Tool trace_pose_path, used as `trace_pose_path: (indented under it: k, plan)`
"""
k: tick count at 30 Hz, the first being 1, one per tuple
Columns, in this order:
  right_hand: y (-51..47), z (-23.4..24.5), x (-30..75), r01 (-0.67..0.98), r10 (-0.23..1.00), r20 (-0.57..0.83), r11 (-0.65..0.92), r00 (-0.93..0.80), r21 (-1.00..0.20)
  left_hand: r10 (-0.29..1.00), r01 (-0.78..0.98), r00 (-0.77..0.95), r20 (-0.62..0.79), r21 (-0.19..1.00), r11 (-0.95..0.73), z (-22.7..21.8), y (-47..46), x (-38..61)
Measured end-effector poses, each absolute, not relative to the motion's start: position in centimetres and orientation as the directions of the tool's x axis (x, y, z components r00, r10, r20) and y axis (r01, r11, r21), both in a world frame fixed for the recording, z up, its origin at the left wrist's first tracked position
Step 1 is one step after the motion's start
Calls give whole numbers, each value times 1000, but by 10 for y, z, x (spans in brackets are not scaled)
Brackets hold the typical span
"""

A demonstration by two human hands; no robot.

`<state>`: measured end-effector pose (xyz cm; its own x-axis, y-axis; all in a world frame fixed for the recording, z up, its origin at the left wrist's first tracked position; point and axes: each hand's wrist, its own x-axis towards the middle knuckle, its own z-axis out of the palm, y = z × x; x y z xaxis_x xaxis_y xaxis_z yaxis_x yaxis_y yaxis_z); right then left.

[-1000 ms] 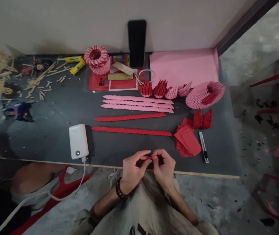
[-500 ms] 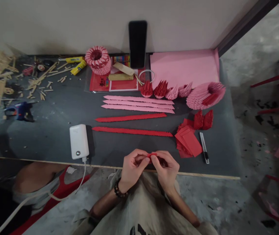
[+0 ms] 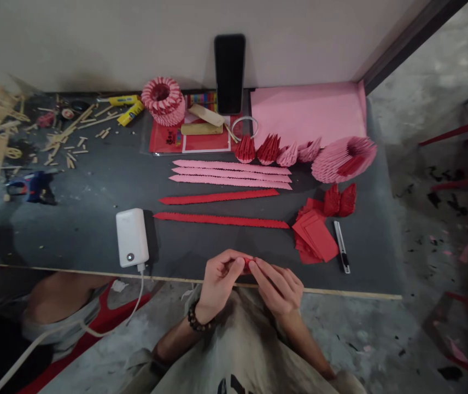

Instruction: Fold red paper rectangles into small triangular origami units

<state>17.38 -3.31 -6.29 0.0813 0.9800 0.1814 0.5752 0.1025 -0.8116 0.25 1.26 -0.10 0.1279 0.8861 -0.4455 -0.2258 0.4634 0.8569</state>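
Observation:
Both hands meet at the near edge of the dark table [image 3: 94,230]. My left hand [image 3: 220,284] pinches a small red folded paper piece [image 3: 247,265] between thumb and fingers. My right hand [image 3: 280,287] presses its fingers on the same piece, with the fingers lying fairly straight over it. Most of the paper is hidden by the fingers. A stack of red paper rectangles [image 3: 316,238] lies just right of my hands, and a long red paper strip [image 3: 221,220] lies just beyond them.
A white power bank [image 3: 131,237] with its cable sits left of my hands. A utility knife [image 3: 341,246], pink strips [image 3: 232,174], folded red and pink units [image 3: 275,149], a pink sheet [image 3: 308,112], an upright phone [image 3: 229,71] and wooden sticks [image 3: 70,139] lie farther back.
My right hand has turned and flattened its fingers over the red piece, sliding slightly right and down. The left hand keeps its pinch in nearly the same place.

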Motion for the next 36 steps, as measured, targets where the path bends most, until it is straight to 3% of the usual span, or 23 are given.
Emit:
trace_pose_path:
  k: [3,5,7,10,14,16,19,23,26,29,36]
  plan:
    - [-28,-59,176,682,901,426,366,-89,-633,876,-261,160,-456,836,483,-3,10,1]
    - [-21,-53,171,629,871,491,384,-6,-675,875,-297,159,-457,823,484,-6,9,2]
    - [-14,-46,164,522,908,399,281,125,-805,888,-325,132,-440,827,458,-10,8,4]
    - [-9,-39,155,372,960,206,125,188,-920,930,-282,53,-363,888,363,-15,8,7]
    - [-12,-36,151,240,962,67,1,266,-971,995,30,-17,-102,994,102,-18,10,4]
    - [-13,-35,150,213,961,13,-48,276,-976,1000,202,12,3,979,-5,-18,12,1]
    - [-13,-34,150,307,965,38,-45,258,-951,994,363,81,70,927,-95,-13,15,-3]
    - [-13,-34,150,398,968,122,25,221,-917,993,384,109,-36,923,-9,-5,15,1]
    - [-12,-33,149,385,959,110,2,260,-923,978,256,23,-209,947,197,-5,11,7]
    - [-10,-34,148,419,959,136,19,250,-908,954,124,-17,-300,946,300,-8,9,10]
    - [-16,-49,153,641,856,511,353,71,-681,964,295,11,-267,922,252,-1,12,3]
